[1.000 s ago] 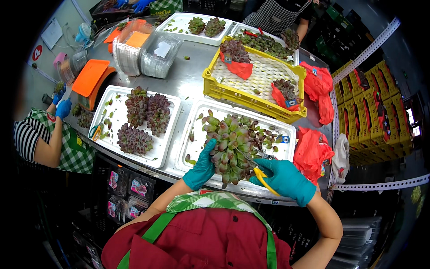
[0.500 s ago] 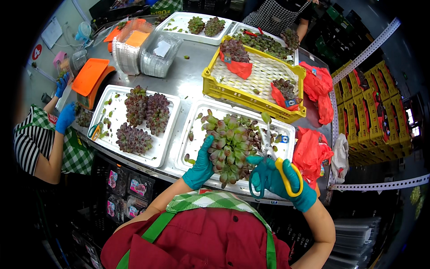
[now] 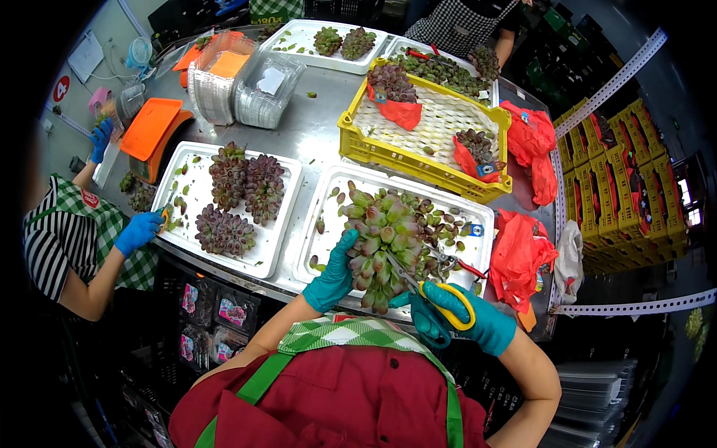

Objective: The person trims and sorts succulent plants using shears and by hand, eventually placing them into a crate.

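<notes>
My left hand [image 3: 331,276], in a teal glove, is closed round the left side of a big green and reddish succulent cluster [image 3: 382,231]. The plant is held above a white tray [image 3: 305,250] strewn with loose leaves. In my right hand [image 3: 485,326], also teal-gloved, are scissors [image 3: 404,276] with one yellow and one dark blue handle loop. Their blades point up and left into the plant's lower right side; the tips are partly lost among the leaves. Red-handled pruning shears [image 3: 472,269] lie in the tray to the right of the plant.
Left of my tray is another white tray [image 3: 272,269] with dark succulents [image 3: 224,231]. A co-worker's blue-gloved hand [image 3: 139,232] is at its edge. Behind stands a yellow crate [image 3: 414,160]. Red bags [image 3: 515,257] lie at right, clear plastic boxes [image 3: 265,93] at back left.
My right hand has brought the scissors left and down, from upright beside the plant to against it. The pruning shears have come into view. The co-worker's hand has moved down to the orange-handled scissors.
</notes>
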Demonstrator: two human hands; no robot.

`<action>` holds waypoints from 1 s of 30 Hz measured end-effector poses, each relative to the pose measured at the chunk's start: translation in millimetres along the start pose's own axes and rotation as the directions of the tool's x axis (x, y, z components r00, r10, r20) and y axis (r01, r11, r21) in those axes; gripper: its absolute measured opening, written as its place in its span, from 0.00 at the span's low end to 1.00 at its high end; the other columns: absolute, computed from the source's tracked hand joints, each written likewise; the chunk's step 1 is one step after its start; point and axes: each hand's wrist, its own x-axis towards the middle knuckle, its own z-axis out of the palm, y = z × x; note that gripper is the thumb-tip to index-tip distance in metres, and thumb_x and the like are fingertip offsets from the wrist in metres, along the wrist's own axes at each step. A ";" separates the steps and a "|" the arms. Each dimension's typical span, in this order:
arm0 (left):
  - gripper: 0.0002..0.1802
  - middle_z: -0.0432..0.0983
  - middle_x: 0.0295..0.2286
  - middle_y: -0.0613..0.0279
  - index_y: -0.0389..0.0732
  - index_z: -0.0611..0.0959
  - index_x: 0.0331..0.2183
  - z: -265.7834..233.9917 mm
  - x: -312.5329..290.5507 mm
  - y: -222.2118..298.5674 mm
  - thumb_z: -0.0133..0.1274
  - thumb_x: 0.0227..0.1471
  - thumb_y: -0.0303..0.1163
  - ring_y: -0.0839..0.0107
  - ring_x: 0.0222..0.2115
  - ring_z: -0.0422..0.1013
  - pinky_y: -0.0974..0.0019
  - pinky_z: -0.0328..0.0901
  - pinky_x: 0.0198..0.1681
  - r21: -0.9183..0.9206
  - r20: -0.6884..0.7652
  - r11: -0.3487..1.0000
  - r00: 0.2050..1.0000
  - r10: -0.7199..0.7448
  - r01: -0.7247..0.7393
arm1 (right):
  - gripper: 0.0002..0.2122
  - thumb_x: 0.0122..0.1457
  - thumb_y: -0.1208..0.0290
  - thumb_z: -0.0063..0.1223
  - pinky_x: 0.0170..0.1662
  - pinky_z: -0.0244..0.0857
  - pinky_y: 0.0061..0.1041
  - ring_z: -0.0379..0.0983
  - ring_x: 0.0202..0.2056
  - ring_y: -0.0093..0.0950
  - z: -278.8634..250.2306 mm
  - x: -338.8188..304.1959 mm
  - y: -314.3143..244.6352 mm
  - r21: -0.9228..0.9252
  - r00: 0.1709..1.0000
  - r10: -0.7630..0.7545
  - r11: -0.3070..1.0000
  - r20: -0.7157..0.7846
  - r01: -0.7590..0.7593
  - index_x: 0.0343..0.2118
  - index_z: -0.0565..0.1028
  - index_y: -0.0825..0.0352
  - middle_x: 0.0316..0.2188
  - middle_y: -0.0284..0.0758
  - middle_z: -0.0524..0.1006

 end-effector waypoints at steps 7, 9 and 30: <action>0.33 0.66 0.44 0.56 0.40 0.63 0.50 -4.9 -1.5 -2.0 0.48 0.47 0.51 0.67 0.44 0.66 0.63 0.62 0.47 0.038 0.001 0.997 0.998 -0.060 0.060 | 0.24 0.59 0.54 0.36 0.14 0.56 0.15 0.64 0.13 0.17 -0.3 0.5 -4.0 0.041 1.000 0.027 0.999 0.011 -0.027 0.42 0.68 0.75 0.14 0.31 0.70; 0.33 0.66 0.44 0.56 0.40 0.63 0.50 -2.5 -0.2 -1.7 0.48 0.47 0.51 0.66 0.43 0.66 0.63 0.63 0.47 0.021 0.014 0.998 0.999 -0.051 0.051 | 0.24 0.59 0.54 0.37 0.14 0.55 0.15 0.63 0.13 0.17 0.3 0.0 -5.0 0.005 1.000 0.019 1.000 -0.009 -0.019 0.42 0.69 0.75 0.13 0.30 0.69; 0.28 0.71 0.39 0.59 0.41 0.69 0.45 0.0 30.9 15.7 0.50 0.45 0.49 0.69 0.39 0.69 0.64 0.65 0.44 -0.039 -0.019 0.997 0.998 0.062 -0.062 | 0.17 0.52 0.68 0.53 0.26 0.60 0.13 0.64 0.24 0.12 3.4 -14.0 5.0 -0.204 0.997 0.054 0.978 0.054 -0.042 0.45 0.69 0.68 0.27 0.26 0.73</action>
